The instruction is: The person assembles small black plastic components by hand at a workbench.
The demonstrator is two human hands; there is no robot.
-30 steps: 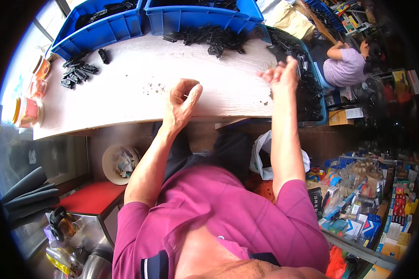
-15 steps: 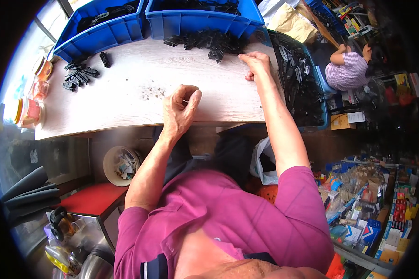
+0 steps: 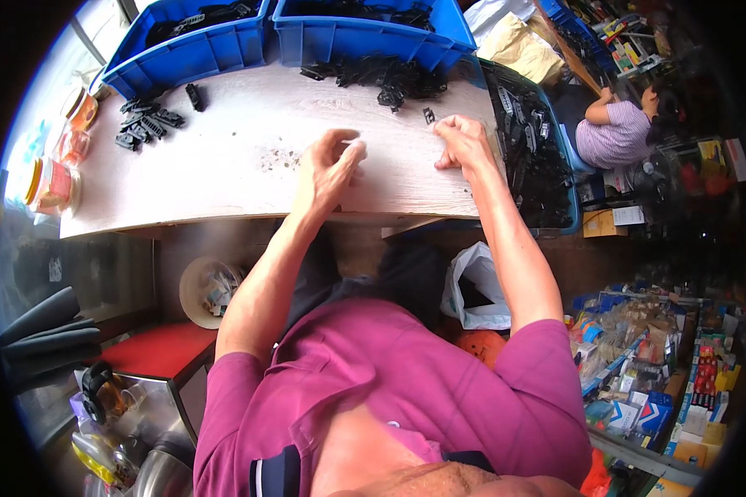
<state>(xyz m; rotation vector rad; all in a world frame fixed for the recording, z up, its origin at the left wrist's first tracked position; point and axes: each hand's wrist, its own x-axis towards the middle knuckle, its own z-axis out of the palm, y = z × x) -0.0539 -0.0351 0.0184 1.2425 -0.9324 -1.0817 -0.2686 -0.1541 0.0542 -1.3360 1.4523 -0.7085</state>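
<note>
A small black plastic part (image 3: pixel 428 116) sticks out from the pinched fingertips of my right hand (image 3: pixel 467 145), over the right side of the table. My left hand (image 3: pixel 330 168) hovers above the table's near edge with its fingers curled toward the thumb; what it holds, if anything, is hidden. Beyond my right hand lies a heap of black plastic parts (image 3: pixel 389 80). At the far left of the tabletop rests a smaller pile of black slotted parts (image 3: pixel 145 124), with a single black part (image 3: pixel 195 97) beside it.
Two blue bins, the left bin (image 3: pixel 186 68) and the right bin (image 3: pixel 365 40), stand along the table's back. A tub of black parts (image 3: pixel 575 199) adjoins the right edge. Jars (image 3: pixel 50 184) line the left edge. A co-worker (image 3: pixel 612 132) sits far right.
My right hand has drawn back toward me from beside the heap, and a small black part now shows at its fingertips. My left hand has moved slightly up and right, its fingers still curled.
</note>
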